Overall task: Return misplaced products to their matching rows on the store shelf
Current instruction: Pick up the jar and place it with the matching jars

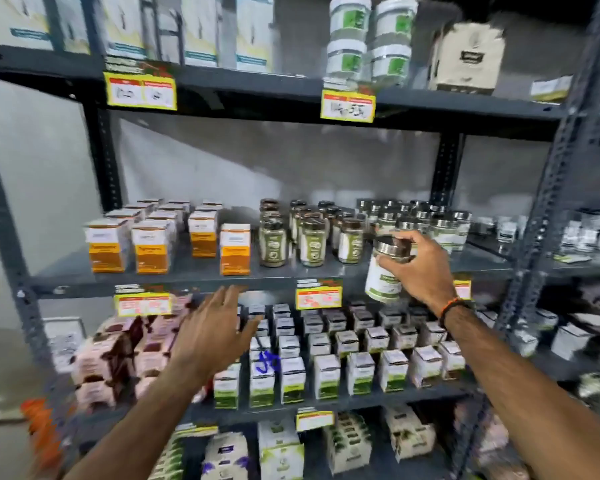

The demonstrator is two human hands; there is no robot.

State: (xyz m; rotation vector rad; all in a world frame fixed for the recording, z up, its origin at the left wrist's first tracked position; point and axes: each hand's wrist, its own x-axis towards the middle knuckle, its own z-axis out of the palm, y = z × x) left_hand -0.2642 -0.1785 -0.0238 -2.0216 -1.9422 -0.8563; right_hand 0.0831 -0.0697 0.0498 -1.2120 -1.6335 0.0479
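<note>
Wrapped around the silver lid, thumb below and the rest curled over the top: the right-hand fingers (400, 239), clamped on a white jar (383, 282) with a green label. Hanging from that grip, tilted, lid up toward the shelf and base swung down and outward over the shelf lip (222, 280), long axis leaning rather than upright. Behind it, the right hand (418, 268), with a dark-and-orange band (452, 306) at the wrist.

Just above and behind the jar, touching distance from the lid: the silver-lidded row (426, 223) of like jars on the middle shelf, a likely match for the jar, though the labels blur too much to be sure. Left of the jar, the dark-capped green bottles (309, 237); farther left again, the orange boxes (153, 251).

Well left of the jar and lower, the left hand (215, 330), fingers spread and empty, palm toward the white-and-green boxes (326, 375) on the shelf below, gripping nothing.

Nearer hand: the right, by far, already carrying. Needed next, by the look of it: base swung under the lid to stand the jar upright, then a short push up and back into the front of the silver-lidded row.
</note>
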